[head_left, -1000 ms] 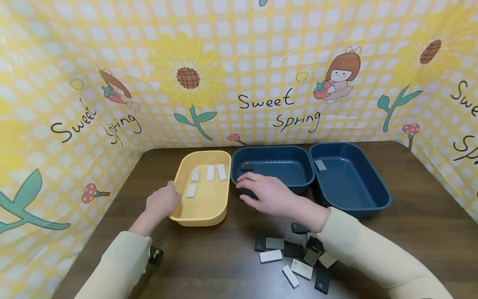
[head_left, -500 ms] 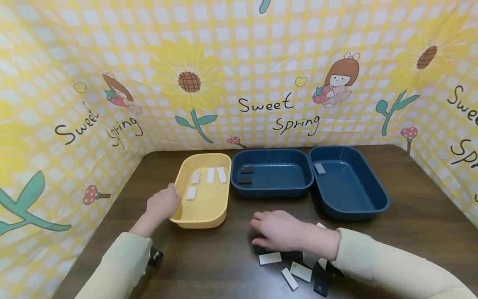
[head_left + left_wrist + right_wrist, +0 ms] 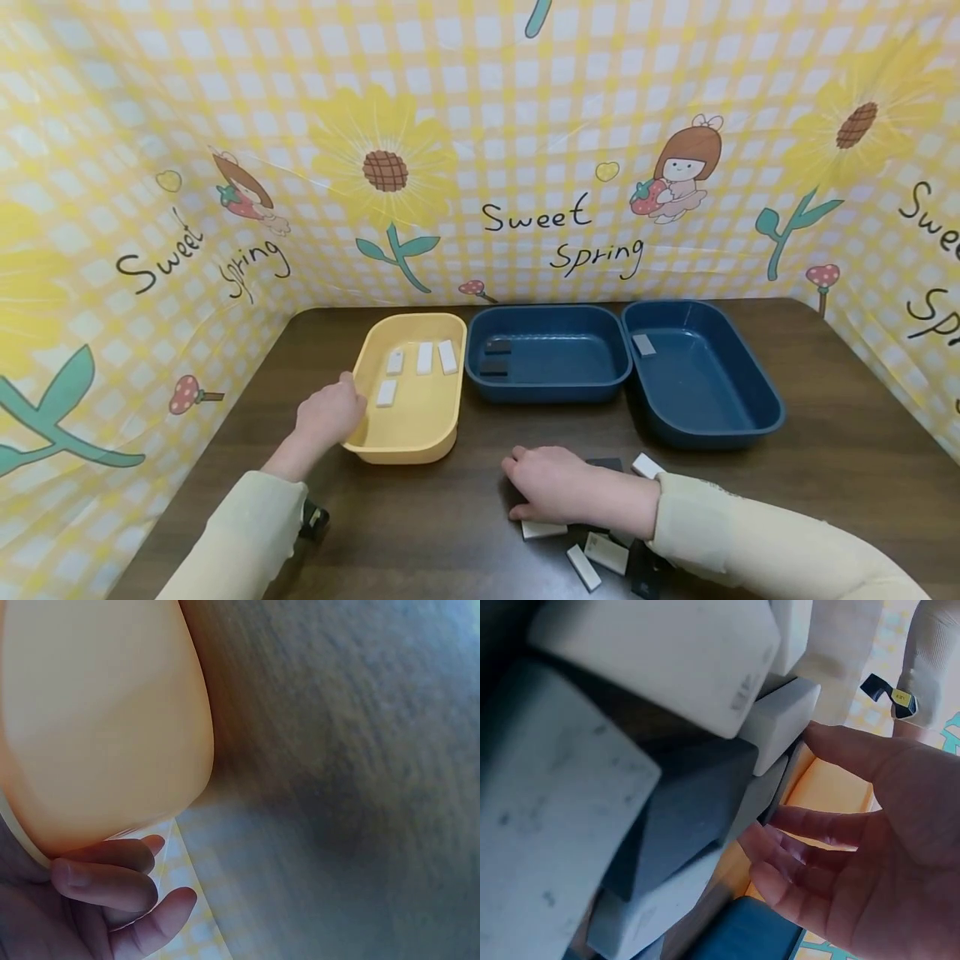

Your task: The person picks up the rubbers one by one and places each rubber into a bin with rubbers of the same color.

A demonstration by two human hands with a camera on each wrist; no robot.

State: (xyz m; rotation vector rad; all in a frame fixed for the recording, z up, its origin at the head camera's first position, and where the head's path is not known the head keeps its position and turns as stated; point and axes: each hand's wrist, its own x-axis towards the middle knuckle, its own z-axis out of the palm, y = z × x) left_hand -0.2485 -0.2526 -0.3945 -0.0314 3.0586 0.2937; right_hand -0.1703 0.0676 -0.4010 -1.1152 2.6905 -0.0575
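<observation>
At the left side of the yellow tray (image 3: 416,429), the left hand (image 3: 330,412) grips the rim; in the left wrist view its fingers curl against the outside of the tray (image 3: 105,712). Over the left edge of the block pile is the right hand (image 3: 551,483). The right wrist view shows this hand (image 3: 900,840) with thumb and fingers at opposite ends of a thin dark block (image 3: 785,784), pinching it beside pale and dark blocks. The head view hides that block. Several white blocks (image 3: 424,358) lie in the yellow tray.
A middle blue tray (image 3: 570,389) contains two dark blocks (image 3: 494,367). To its right, another blue tray (image 3: 720,437) holds one light grey block (image 3: 643,344). Loose white blocks (image 3: 583,568) and dark ones lie around the right forearm on the brown table (image 3: 420,533).
The right hand has moved from the middle blue tray down to the pile. A second dark block now shows in that tray. The left hand still holds the yellow rim.
</observation>
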